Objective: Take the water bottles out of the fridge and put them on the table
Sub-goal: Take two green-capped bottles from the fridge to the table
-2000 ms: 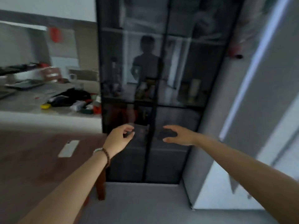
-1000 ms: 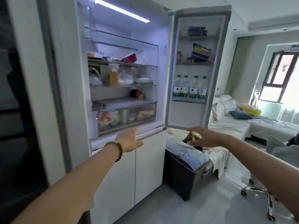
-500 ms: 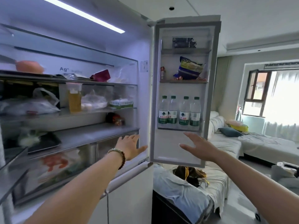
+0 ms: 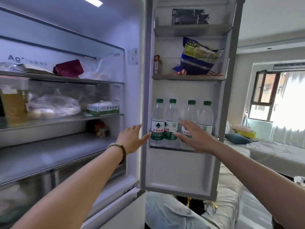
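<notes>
Hands reach into an open fridge (image 4: 128,38): four green-capped water bottles (image 4: 181,121) stand side by side in the lowest door shelf (image 4: 166,146). The left hand (image 4: 132,139) is spread open, empty, at the door's edge beside the first bottle. The right hand (image 4: 194,138), fingers apart and holding nothing, is in front of the third. Above, a blue snack bag (image 4: 198,60) fills the middle door shelf; bagged food (image 4: 52,106) sits on the inner shelves.

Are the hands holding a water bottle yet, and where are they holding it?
Nothing is held yet. The left hand and right hand are both open, fingers spread, reaching toward the water bottles standing on the fridge door shelf.
</notes>
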Tool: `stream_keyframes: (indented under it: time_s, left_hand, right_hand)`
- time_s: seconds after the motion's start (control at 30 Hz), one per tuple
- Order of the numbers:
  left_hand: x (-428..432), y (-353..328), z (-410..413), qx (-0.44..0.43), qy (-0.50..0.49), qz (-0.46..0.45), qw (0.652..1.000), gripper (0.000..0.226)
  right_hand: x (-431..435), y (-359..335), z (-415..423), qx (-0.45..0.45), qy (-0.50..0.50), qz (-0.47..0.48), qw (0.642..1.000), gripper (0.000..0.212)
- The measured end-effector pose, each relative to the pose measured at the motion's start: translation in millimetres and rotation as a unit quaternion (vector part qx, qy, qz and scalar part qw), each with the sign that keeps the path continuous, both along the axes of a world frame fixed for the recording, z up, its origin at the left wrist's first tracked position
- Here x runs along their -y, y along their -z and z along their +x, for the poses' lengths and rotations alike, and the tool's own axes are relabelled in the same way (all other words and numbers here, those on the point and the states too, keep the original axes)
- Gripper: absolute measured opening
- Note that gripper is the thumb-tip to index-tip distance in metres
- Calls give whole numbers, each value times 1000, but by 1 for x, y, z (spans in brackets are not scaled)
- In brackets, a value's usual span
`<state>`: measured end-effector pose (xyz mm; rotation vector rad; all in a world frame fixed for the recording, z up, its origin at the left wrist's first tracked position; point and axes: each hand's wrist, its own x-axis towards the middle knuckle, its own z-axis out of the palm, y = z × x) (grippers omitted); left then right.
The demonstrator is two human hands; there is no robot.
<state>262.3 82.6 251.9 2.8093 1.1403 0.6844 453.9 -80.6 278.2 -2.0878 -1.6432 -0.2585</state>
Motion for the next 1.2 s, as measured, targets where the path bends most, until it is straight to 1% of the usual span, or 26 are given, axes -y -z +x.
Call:
stream_keyframes:
  time_s: [0.07,0.17,0.27,0.33,0.4,0.47,0.5,0.53,0.57,0.6,0.67,0.7,0.8,0.87,1.0,1.1,1.2]
  left_hand:
    - [-13,-6,26,30,-1,-3,1000,79]
    - [-30,-16,62,83,7,0,997,77]
    - [-44,-28,91,146,24,18,989,76]
    - [-53,-33,106,164,40,35,985,75]
    - [-65,-36,119,197,60,22,978,77]
    - [-77,-40,131,281,104,-44,953,80]
    - [-82,-43,136,326,131,-92,932,77]
    - [-86,-45,141,362,157,-140,908,70]
    - [-90,-46,145,384,176,-177,889,59]
    - [-93,-47,148,395,188,-194,878,49]
    - [-98,-47,154,402,207,-199,869,36]
    - [-101,-45,156,408,218,-204,863,33]
    - [-107,-40,162,425,243,-236,839,34]
    - [-108,-40,164,442,256,-243,825,33]
    - [-108,-39,165,478,281,-271,787,28]
    - [-110,-36,165,492,283,-264,780,25]
    - [-109,-37,163,505,293,-264,768,21]
  right_hand:
    - [-26,-8,18,6,-23,24,999,72]
    - [-62,-24,39,-12,-49,60,997,65]
    - [-92,-36,53,-67,-71,106,990,62]
    - [-108,-37,61,-114,-86,136,980,61]
    - [-124,-34,66,-153,-111,155,970,60]
    - [-138,-33,70,-196,-124,172,957,60]
    - [-145,-34,71,-221,-124,182,950,60]
    - [-151,-34,72,-248,-121,193,942,60]
    - [-156,-34,72,-276,-116,205,932,60]
    - [-162,-33,73,-305,-109,220,920,59]
    - [-172,-31,73,-361,-83,252,894,57]
    - [-176,-30,73,-374,-66,264,887,54]
    - [-186,-25,73,-363,-22,292,884,40]
    - [-192,-23,72,-365,-13,317,875,40]
    - [-196,-21,71,-349,2,352,868,41]
    - [-196,-18,69,-334,-1,375,865,36]
    - [-194,-16,67,-313,-16,382,869,28]
